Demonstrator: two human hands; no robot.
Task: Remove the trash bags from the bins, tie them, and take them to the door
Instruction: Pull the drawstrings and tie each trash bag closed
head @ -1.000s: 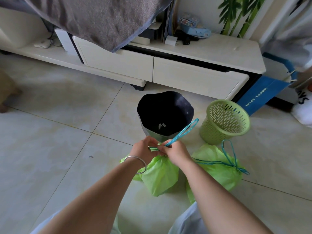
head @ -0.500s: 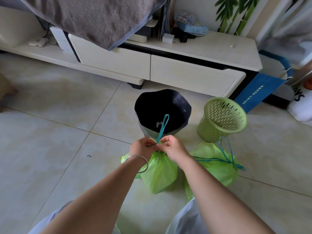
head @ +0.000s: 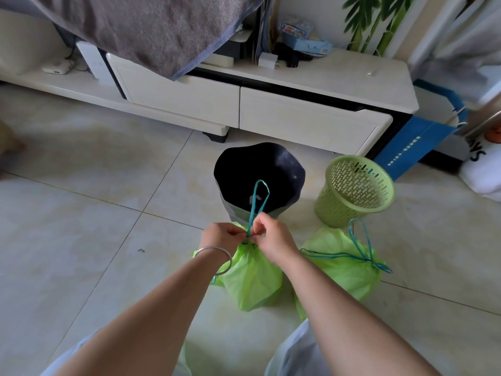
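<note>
A green trash bag (head: 252, 280) hangs just over the tiled floor, its neck gathered. My left hand (head: 223, 238) and my right hand (head: 272, 237) both pinch the teal drawstring (head: 259, 202) at the neck, and its loop stands upright over the dark bin. A second green bag (head: 341, 263) lies on the floor to the right, its teal string tied in a knot. Behind the bags stand a dark bin (head: 260, 172) and a green slotted bin (head: 357, 185), neither with a bag in it.
A low white TV cabinet (head: 271, 115) runs along the back, with a grey cloth (head: 151, 25) draped over its left part. A blue paper bag (head: 417, 139) leans at its right end. Open tiled floor (head: 81, 213) lies to the left.
The drawstring loop has swung from pointing right to standing upright over the dark bin. My hands have stayed together at the bag's neck, working the string.
</note>
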